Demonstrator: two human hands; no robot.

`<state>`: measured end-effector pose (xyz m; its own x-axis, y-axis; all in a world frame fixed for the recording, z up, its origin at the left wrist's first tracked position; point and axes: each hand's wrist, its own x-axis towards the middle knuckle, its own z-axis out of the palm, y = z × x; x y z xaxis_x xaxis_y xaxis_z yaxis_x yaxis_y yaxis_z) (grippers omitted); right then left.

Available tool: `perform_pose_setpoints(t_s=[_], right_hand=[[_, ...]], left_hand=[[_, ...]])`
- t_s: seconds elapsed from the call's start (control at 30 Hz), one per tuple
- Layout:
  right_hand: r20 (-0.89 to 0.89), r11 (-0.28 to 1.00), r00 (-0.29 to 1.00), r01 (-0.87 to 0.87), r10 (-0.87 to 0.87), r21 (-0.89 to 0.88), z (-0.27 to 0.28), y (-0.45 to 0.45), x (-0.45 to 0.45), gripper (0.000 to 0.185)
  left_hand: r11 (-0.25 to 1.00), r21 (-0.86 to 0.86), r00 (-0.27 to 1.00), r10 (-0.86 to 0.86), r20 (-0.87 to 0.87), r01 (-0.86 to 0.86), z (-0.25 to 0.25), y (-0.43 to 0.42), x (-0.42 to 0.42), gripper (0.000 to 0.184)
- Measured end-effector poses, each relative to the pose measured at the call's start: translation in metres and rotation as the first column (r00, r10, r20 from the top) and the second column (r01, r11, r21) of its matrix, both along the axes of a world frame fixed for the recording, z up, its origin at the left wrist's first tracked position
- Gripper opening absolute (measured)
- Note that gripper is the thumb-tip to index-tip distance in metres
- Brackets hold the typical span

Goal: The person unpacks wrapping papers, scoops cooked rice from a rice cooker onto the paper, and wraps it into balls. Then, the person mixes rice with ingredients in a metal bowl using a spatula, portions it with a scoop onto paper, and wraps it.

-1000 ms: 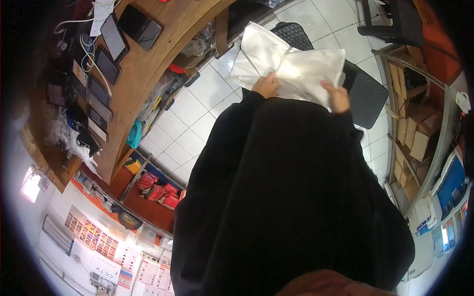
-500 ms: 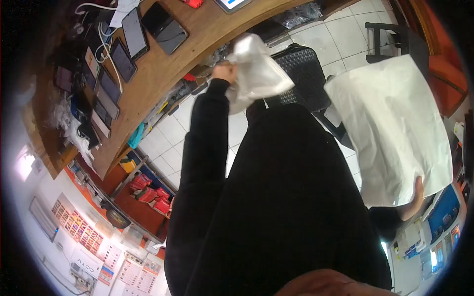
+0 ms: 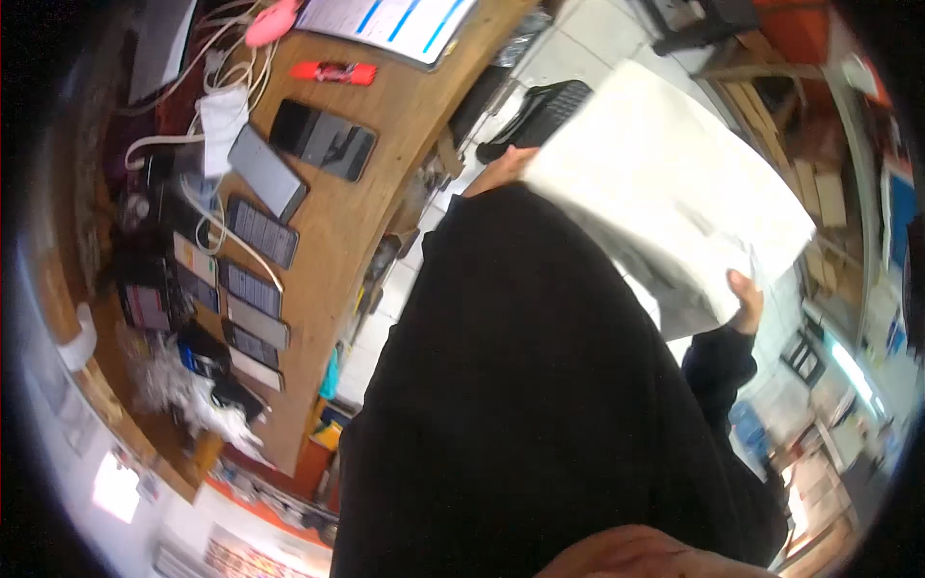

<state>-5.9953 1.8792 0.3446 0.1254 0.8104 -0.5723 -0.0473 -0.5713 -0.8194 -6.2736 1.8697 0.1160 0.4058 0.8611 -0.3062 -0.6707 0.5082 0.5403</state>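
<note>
A large white sheet, perhaps a flat plastic bag (image 3: 674, 164), spans my two hands in front of my dark clothing. My left hand (image 3: 503, 171) is closed at its near left corner, its fingers partly hidden behind the sheet. At the lower right edge, my right hand (image 3: 746, 301) grips it with the thumb on the front face; the other fingers are behind. The sheet's lower part is creased and shaded grey. Whether a second piece lies behind it, I cannot tell.
On the left, a wooden counter (image 3: 337, 217) carries several phones (image 3: 323, 140), white cables, a red marker (image 3: 334, 73) and a tablet (image 3: 395, 21). A black chair (image 3: 540, 116) stands on the tiled floor behind the sheet. Wooden shelving (image 3: 819, 193) is at the right.
My view has turned. The smaller translucent white piece from my left hand no longer shows separately. My left hand has come to the large sheet, which my right hand still holds.
</note>
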Motion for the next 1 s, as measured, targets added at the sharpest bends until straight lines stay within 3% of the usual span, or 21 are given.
perform_pose_setpoints(t_s=[0.03,0.1,0.13,0.2,0.27,0.33,0.37,0.4,0.43,0.47,0.53,0.57,0.6,0.67,0.7,0.73,0.8,0.83,0.93,0.97,1.0], right_hand=[[-0.034,0.999,0.999,0.0,0.002,0.039,0.001,-0.013,0.007,0.058],[-0.06,0.992,0.997,0.049,-0.042,0.114,0.009,-0.035,0.02,0.058],[-0.076,0.982,0.996,0.05,-0.037,0.182,0.017,-0.044,0.024,0.057],[-0.141,0.953,0.988,0.105,-0.067,0.285,0.028,-0.071,0.044,0.059],[-0.145,0.934,0.982,0.164,-0.123,0.317,0.037,-0.106,0.068,0.063],[-0.122,0.876,0.973,0.229,-0.195,0.425,0.031,-0.153,0.098,0.063],[-0.495,0.801,0.809,0.507,-0.316,0.318,0.032,-0.18,0.111,0.067],[-0.787,0.693,0.503,0.708,-0.359,0.137,0.032,-0.208,0.124,0.071],[-0.796,0.624,0.471,0.766,-0.379,0.157,0.032,-0.236,0.14,0.071],[-0.719,0.655,0.581,0.719,-0.382,0.233,0.032,-0.267,0.156,0.064],[-0.514,0.734,0.778,0.577,-0.362,0.357,0.028,-0.334,0.181,0.05],[-0.387,0.771,0.861,0.482,-0.33,0.415,0.029,-0.368,0.191,0.042],[-0.252,0.8,0.921,0.383,-0.296,0.462,0.029,-0.403,0.201,0.036],[-0.313,0.789,0.915,0.383,-0.254,0.48,0.046,-0.451,0.194,0.019],[-0.146,0.801,0.955,0.295,-0.257,0.521,0.05,-0.475,0.196,0.019],[-0.113,0.811,0.919,0.387,-0.377,0.439,0.066,-0.494,0.186,0.019],[0.288,0.756,0.734,0.444,-0.615,0.481,0.07,-0.528,0.179,0.016],[0.481,0.794,0.636,0.424,-0.603,0.435,0.078,-0.543,0.188,0.021],[0.493,0.61,0.361,0.522,-0.791,0.596,0.068,-0.588,0.197,0.013],[0.487,0.593,0.344,0.547,-0.802,0.59,0.063,-0.6,0.205,0.013],[0.351,0.49,0.342,0.601,-0.872,0.632,0.055,-0.611,0.216,0.011]], left_hand=[[0.875,-0.483,0.991,-0.047,-0.128,-0.021,0.052,0.006,0.004,0.052],[0.969,-0.245,0.987,0.018,0.162,0.022,0.105,0.005,0.017,0.051],[0.997,-0.046,0.996,-0.058,0.064,0.061,0.107,0.004,0.021,0.048],[0.912,0.172,0.906,-0.318,-0.279,0.373,0.144,0.018,0.027,0.035],[0.875,0.333,0.846,-0.145,-0.513,0.352,0.164,0.01,0.06,0.032],[0.797,0.412,0.814,-0.165,-0.557,0.443,0.157,-0.001,0.095,0.031],[0.817,0.405,0.83,-0.152,-0.537,0.411,0.16,-0.011,0.115,0.03],[0.792,0.477,0.855,-0.107,-0.507,0.382,0.168,-0.022,0.142,0.028],[0.763,0.545,0.879,-0.065,-0.472,0.349,0.177,-0.033,0.168,0.026],[0.716,0.561,0.87,-0.131,-0.475,0.415,0.185,-0.044,0.203,0.026],[0.741,0.646,0.939,0.063,-0.338,0.182,0.19,-0.075,0.281,0.021],[0.767,0.628,0.97,0.033,-0.243,0.131,0.189,-0.096,0.325,0.017],[0.785,0.618,0.987,0.068,-0.144,0.036,0.207,-0.132,0.379,0.016],[0.82,0.568,0.996,0.091,-0.013,-0.068,0.228,-0.209,0.464,0.015],[0.833,0.552,1.0,0.03,0.004,-0.027,0.232,-0.245,0.486,0.015],[0.834,0.55,0.999,-0.044,-0.004,0.039,0.233,-0.284,0.507,0.015],[0.814,0.553,0.979,-0.203,-0.011,0.175,0.233,-0.355,0.538,0.014],[0.798,0.554,0.961,-0.274,-0.021,0.239,0.235,-0.385,0.551,0.014],[0.723,0.545,0.88,-0.471,-0.06,0.424,0.23,-0.465,0.571,0.014],[0.693,0.546,0.851,-0.52,-0.073,0.47,0.229,-0.486,0.579,0.013],[0.664,0.545,0.821,-0.564,-0.084,0.512,0.227,-0.505,0.588,0.013]])
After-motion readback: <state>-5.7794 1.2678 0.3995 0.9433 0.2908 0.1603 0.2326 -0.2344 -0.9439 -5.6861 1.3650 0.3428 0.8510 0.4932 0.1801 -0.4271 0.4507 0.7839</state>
